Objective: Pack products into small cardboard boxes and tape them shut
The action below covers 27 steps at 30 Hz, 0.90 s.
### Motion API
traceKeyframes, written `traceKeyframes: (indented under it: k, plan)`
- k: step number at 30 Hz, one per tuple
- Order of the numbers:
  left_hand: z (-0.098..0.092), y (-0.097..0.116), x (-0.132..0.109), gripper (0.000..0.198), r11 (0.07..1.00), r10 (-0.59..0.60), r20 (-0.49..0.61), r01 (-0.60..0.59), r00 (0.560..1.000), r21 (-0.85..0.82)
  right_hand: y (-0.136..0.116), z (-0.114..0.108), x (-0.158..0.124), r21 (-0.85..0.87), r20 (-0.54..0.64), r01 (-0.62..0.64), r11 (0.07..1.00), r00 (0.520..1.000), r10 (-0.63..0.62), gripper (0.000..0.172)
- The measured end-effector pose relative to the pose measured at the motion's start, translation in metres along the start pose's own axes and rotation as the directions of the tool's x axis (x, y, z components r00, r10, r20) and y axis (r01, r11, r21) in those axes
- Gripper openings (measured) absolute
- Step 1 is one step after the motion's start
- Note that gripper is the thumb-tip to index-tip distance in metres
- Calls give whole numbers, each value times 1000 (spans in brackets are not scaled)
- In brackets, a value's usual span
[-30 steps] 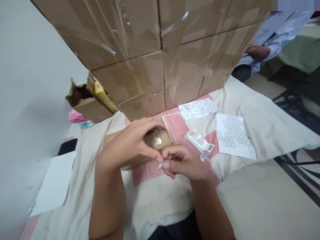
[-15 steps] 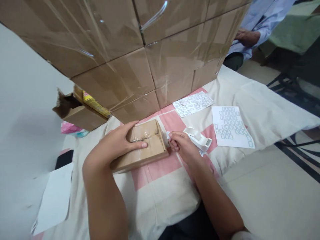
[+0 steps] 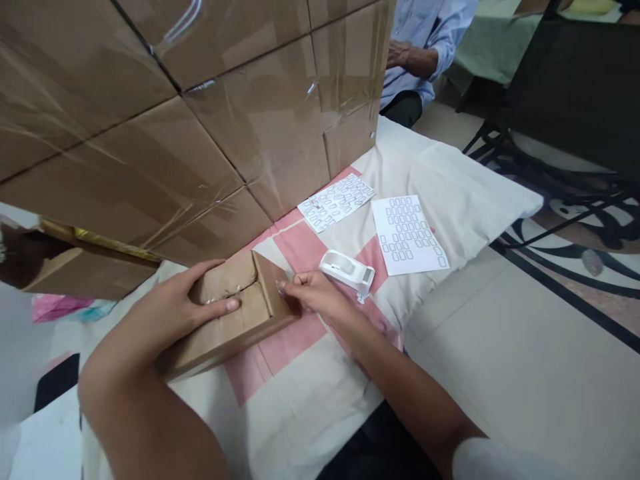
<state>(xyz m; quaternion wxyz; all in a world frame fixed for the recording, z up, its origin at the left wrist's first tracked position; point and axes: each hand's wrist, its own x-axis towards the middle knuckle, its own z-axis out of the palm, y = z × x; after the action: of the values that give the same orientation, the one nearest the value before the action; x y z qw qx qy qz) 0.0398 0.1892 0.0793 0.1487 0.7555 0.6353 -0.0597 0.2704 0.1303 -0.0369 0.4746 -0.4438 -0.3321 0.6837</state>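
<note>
A taped cardboard box [image 3: 253,308] lies on the bed-like surface in front of me. My left hand [image 3: 173,308] grips it from the left, thumb on the top near the seam and fingers over the far side. At the box's right end, my right hand [image 3: 316,292] is closed in a pinch. A small white sticker [image 3: 281,287] shows at its fingertips against the end face, partly hidden. Just beyond the right hand stands a white tape dispenser [image 3: 349,271].
Stacked, taped cartons [image 3: 260,107] form a wall behind the box. Two label sheets [image 3: 336,201] with rounded outlines lie to the right. An opened carton [image 3: 95,272] is at left, a white sheet [image 3: 50,437] below it. A person's hand [image 3: 415,60] shows beyond the stack.
My right hand has brought the small white sticker leftward onto the box's end face. My left hand keeps its hold on the box. The view has swung to the right.
</note>
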Motion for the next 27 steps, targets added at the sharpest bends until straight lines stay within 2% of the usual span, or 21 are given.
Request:
traceKeyframes:
  k: [2, 3, 4, 6, 9, 11, 14, 15, 18, 19, 20, 22, 24, 27]
  plan:
    - [1, 0, 1, 89, 1000, 1, 9, -1, 1000, 8, 3, 3, -13, -107, -76, 185, 977, 978, -194, 17]
    - [1, 0, 1, 88, 1000, 8, 11, -8, 1000, 3, 4, 4, -23, -176, -80, 258, 950, 958, -275, 13]
    - [0, 1, 0, 88, 1000, 14, 13, -14, 1000, -5, 7, 4, -34, -239, -62, 304, 922, 943, -327, 28]
    - [-1, 3, -1, 86, 1000, 18, 11, -18, 1000, -16, 13, 4, -60, -313, -5, 303, 900, 947, -321, 47]
    - [-3, 6, -3, 84, 999, 33, -11, -33, 999, -22, 20, 0, -85, -353, 8, 213, 911, 974, -225, 48]
    - [-2, 6, -3, 83, 998, 61, -17, -62, 998, -28, 19, -1, -84, -384, 0, 218, 897, 972, -236, 53]
    - [1, 0, 1, 91, 997, 68, -8, -68, 998, -29, 8, 5, -72, -476, 65, 300, 827, 950, -307, 72]
    - [3, -2, 4, 94, 998, 55, -4, -55, 998, -24, 4, 8, -69, -530, 92, 323, 784, 941, -325, 72]
    - [8, -7, 12, 94, 999, 34, 4, -34, 999, -26, -1, 13, -75, -686, 109, 319, 654, 934, -341, 55]
    - [9, -7, 14, 93, 999, 37, 7, -36, 999, -34, -1, 12, -78, -712, 95, 292, 638, 941, -325, 59]
    - [9, -7, 15, 93, 998, 49, 9, -48, 999, -47, 0, 11, -80, -723, 89, 268, 637, 950, -298, 70]
    - [9, -7, 14, 93, 994, 80, 14, -79, 997, -76, 0, 7, -78, -706, 128, 265, 657, 960, -249, 105]
    - [8, -7, 11, 92, 987, 128, 5, -127, 992, -102, -5, 4, -65, -681, 222, 328, 654, 944, -243, 132]
    - [8, -7, 6, 87, 970, 187, -43, -191, 981, -147, -25, 6, -39, -688, 359, 430, 584, 902, -241, 145]
